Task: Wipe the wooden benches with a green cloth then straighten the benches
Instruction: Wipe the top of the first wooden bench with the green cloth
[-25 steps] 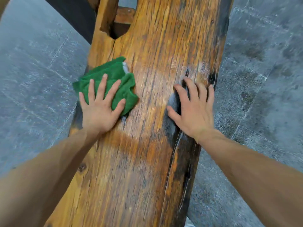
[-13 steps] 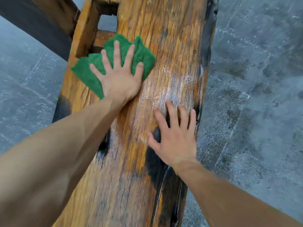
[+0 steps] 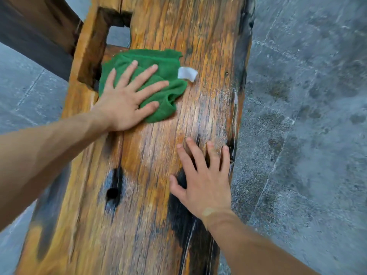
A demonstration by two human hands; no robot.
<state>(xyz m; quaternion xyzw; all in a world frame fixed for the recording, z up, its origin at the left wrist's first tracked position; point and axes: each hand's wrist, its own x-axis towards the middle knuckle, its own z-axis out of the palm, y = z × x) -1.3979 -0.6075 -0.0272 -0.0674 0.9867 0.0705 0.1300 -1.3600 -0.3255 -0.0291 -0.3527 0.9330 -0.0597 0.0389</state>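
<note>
Both forearms enter from the lower edge of the frame and are cut off there; the near end of the table (image 3: 151, 195) is cut off at the bottom edge, and its far end at the top edge; the lower portion of the frame is blurred, so the grain and the dark patches there are hard to make out.

The left hand (image 3: 127, 102) lies flat on the green cloth (image 3: 164, 80) in the upper centre of the frame, fingers straight and spread, grip released, pressing the cloth down onto the table; the palm hides the near left part of the cloth. The cloth is bunched into folds; a white tag (image 3: 186, 73) projects from its right edge onto the wood.

The right hand (image 3: 204, 179) rests flat on the table in the lower centre right of the frame, fingers straight and spread, grip released, holding nothing; its fingertips lie close to the right edge of the table.

The table is a thick orange-brown plank with long cracks, a dark knot hole (image 3: 112, 193) at lower left, and blackened zones under the right hand and along the right edge; a rectangular cutout (image 3: 107, 36) opens at upper left, just beside the cloth; the wood between the two hands shows a pale sheen.

A grey concrete floor (image 3: 307, 116) with dark mottling lies on both sides; a dark wooden beam (image 3: 37, 28) crosses the upper left corner.
</note>
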